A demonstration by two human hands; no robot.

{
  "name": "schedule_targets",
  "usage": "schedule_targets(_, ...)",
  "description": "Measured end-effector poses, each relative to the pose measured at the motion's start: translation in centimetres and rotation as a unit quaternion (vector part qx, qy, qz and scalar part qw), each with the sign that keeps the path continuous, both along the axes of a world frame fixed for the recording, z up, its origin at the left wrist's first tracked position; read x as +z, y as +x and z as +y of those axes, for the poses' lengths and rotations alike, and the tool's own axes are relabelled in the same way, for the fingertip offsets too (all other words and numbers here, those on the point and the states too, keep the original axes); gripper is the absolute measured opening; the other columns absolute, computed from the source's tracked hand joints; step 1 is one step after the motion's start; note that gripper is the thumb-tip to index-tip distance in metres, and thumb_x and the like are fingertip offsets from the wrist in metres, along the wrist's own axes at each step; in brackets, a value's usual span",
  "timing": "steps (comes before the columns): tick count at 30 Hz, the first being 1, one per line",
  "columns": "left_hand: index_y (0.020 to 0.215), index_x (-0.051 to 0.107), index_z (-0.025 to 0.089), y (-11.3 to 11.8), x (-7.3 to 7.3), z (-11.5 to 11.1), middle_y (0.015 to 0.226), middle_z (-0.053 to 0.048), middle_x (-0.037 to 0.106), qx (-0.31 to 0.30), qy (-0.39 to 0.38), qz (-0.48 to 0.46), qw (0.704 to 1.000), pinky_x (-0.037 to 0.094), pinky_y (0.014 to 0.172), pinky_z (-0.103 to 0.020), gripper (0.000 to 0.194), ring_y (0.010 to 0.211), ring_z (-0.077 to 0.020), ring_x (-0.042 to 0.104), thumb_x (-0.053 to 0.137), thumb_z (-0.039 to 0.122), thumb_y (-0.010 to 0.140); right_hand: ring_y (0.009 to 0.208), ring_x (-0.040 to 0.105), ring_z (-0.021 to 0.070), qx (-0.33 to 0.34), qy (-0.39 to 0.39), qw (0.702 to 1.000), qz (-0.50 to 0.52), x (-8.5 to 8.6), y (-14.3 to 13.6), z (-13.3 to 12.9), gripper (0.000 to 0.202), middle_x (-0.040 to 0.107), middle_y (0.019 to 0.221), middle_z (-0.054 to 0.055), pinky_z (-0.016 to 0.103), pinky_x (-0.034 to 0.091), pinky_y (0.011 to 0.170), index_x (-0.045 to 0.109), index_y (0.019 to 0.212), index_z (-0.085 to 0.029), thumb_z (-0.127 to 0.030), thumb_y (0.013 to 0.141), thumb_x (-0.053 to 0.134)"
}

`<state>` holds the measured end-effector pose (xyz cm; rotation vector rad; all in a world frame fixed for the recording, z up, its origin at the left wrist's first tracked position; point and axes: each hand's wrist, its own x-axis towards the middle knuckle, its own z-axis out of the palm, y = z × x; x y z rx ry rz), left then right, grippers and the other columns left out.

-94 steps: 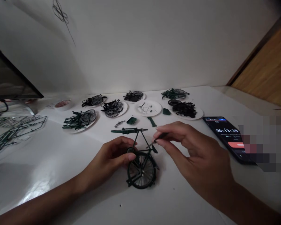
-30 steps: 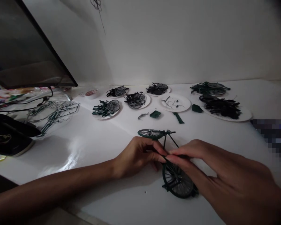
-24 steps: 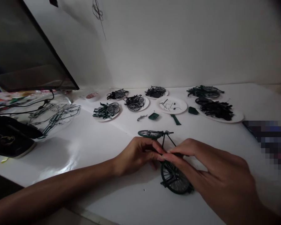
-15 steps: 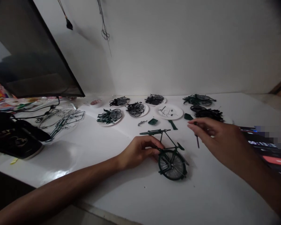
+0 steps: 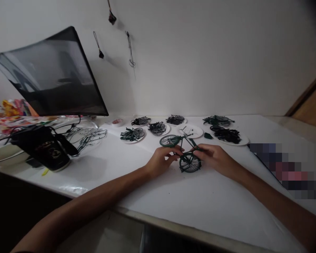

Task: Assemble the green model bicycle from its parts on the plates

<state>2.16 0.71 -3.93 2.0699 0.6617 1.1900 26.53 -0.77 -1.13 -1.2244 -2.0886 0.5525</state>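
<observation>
"Hands first: what is different now?"

"The right hand. No longer out to the side with a slim dark tool, it is in at the model bicycle, thumb and fingers pinched on the rear end, just above the rear wheel. The tool is out of sight; I can't tell whether it is in the palm."

"And the left hand?"

"It stays clamped on the middle of the frame, between the wheels. So, I'd judge, the bicycle is braced from both sides, and this is two-handed handling rather than tool work."

"Resting on the tabletop?"

"On it or just over it; I can't tell. The front wheel points toward the far plates."

"What else lies about?"

"Dark heaps of parts on those plates, a loose green piece near them, thin green sprues off to the left, and a black cup closer to the edge."

"The room?"

"More of it shows: a tilted monitor, cords on the pale wall, and a wooden panel far right."
</observation>
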Motion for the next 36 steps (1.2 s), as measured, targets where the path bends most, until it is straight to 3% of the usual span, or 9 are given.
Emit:
schedule_targets(4, 0.11, 0.071, 0.02, -0.7, 0.1, 0.1, 0.128, -0.01, 0.069, 0.014, 0.075, 0.072, 0.994, 0.059, 0.09, -0.034, 0.017, 0.112, -0.0234, 0.068, 0.061, 0.02, 0.095, 0.067, 0.054, 0.0178, 0.012, -0.001, 1.0, -0.014, 0.6, -0.8, -0.2, 0.045, 0.062, 0.074, 0.001, 0.03, 0.042, 0.06, 0.067, 0.087, -0.02, -0.062, 0.093, 0.052)
schedule_targets(10, 0.138, 0.055, 0.025, -2.5, 1.1, -0.9, 0.154, -0.007, 0.048, -0.012, 0.151, 0.171, 0.974, 0.046, 0.113, -0.045, 0.043, 0.138, -0.0259, 0.05, 0.057, 0.016, 0.096, 0.065, 0.05, 0.0178, -0.024, 0.029, 0.996, -0.084, 3.9, 0.1, -0.5, 0.048, 0.059, 0.07, 0.002, 0.031, 0.036, 0.06, 0.059, 0.074, -0.02, -0.065, 0.091, 0.052)
schedule_targets(14, 0.119, 0.065, 0.02, -3.9, 1.8, -2.2, 0.123, -0.01, 0.068, -0.007, 0.16, 0.198, 0.967, 0.054, 0.098, -0.041, 0.025, 0.11, -0.0235, 0.067, 0.051, 0.02, 0.099, 0.065, 0.053, 0.0195, -0.014, 0.026, 0.99, -0.138, 5.3, 0.7, -0.7, 0.047, 0.063, 0.071, 0.005, 0.032, 0.037, 0.061, 0.058, 0.072, -0.021, -0.065, 0.089, 0.054)
schedule_targets(17, 0.114, 0.064, 0.017, -4.7, 2.2, -2.1, 0.115, -0.013, 0.067, 0.034, 0.145, 0.181, 0.972, 0.055, 0.09, -0.04, 0.024, 0.102, -0.0232, 0.066, 0.048, 0.03, 0.101, 0.068, 0.06, 0.0212, 0.013, 0.003, 0.986, -0.165, 5.3, 0.6, -0.5, 0.042, 0.07, 0.078, 0.006, 0.033, 0.041, 0.065, 0.065, 0.08, -0.021, -0.06, 0.09, 0.055)
schedule_targets(21, 0.136, 0.048, 0.018, -4.8, 2.1, 0.6, 0.14, -0.018, 0.053, 0.06, 0.097, 0.149, 0.982, 0.05, 0.1, -0.044, 0.052, 0.126, -0.0287, 0.054, 0.064, 0.042, 0.093, 0.083, 0.065, 0.025, 0.005, -0.007, 0.984, -0.181, 4.8, -0.1, 0.0, 0.039, 0.074, 0.097, 0.009, 0.034, 0.046, 0.073, 0.069, 0.096, -0.021, -0.057, 0.089, 0.058)
schedule_targets(23, 0.142, 0.043, 0.017, -4.3, 1.7, 2.4, 0.141, -0.02, 0.053, 0.038, 0.064, 0.152, 0.986, 0.053, 0.094, -0.04, 0.067, 0.125, -0.0287, 0.056, 0.073, 0.041, 0.086, 0.083, 0.066, 0.0226, 0.0, -0.019, 0.981, -0.192, 4.5, -0.5, 0.2, 0.038, 0.073, 0.097, 0.008, 0.034, 0.048, 0.073, 0.068, 0.099, -0.019, -0.054, 0.088, 0.062)
schedule_targets(26, 0.128, 0.057, 0.013, -3.3, 0.9, 3.9, 0.117, -0.014, 0.068, 0.004, 0.027, 0.163, 0.986, 0.055, 0.081, -0.032, 0.055, 0.1, -0.0222, 0.066, 0.077, 0.035, 0.082, 0.074, 0.064, 0.0171, -0.007, -0.043, 0.976, -0.214, 3.8, -0.9, 0.3, 0.034, 0.069, 0.087, 0.002, 0.032, 0.051, 0.068, 0.066, 0.096, -0.016, -0.049, 0.087, 0.068)
schedule_targets(29, 0.109, 0.064, 0.012, -2.6, 0.3, 3.8, 0.097, -0.007, 0.07, -0.001, 0.015, 0.166, 0.986, 0.053, 0.075, -0.031, 0.035, 0.083, -0.017, 0.065, 0.075, 0.034, 0.084, 0.074, 0.064, 0.0152, -0.016, -0.059, 0.973, -0.224, 3.2, -1.2, 0.5, 0.03, 0.068, 0.086, 0.001, 0.032, 0.053, 0.069, 0.065, 0.092, -0.016, -0.045, 0.09, 0.068)
schedule_targets(36, 0.099, 0.065, 0.011, -2.8, 0.4, 2.2, 0.091, -0.005, 0.068, 0.005, -0.005, 0.161, 0.987, 0.047, 0.071, -0.028, 0.034, 0.078, -0.016, 0.06, 0.072, 0.041, 0.085, 0.078, 0.065, 0.0165, 0.004, -0.077, 0.974, -0.215, 4.3, -0.8, 0.7, 0.032, 0.069, 0.09, 0.002, 0.034, 0.054, 0.074, 0.067, 0.096, -0.016, -0.047, 0.09, 0.068)
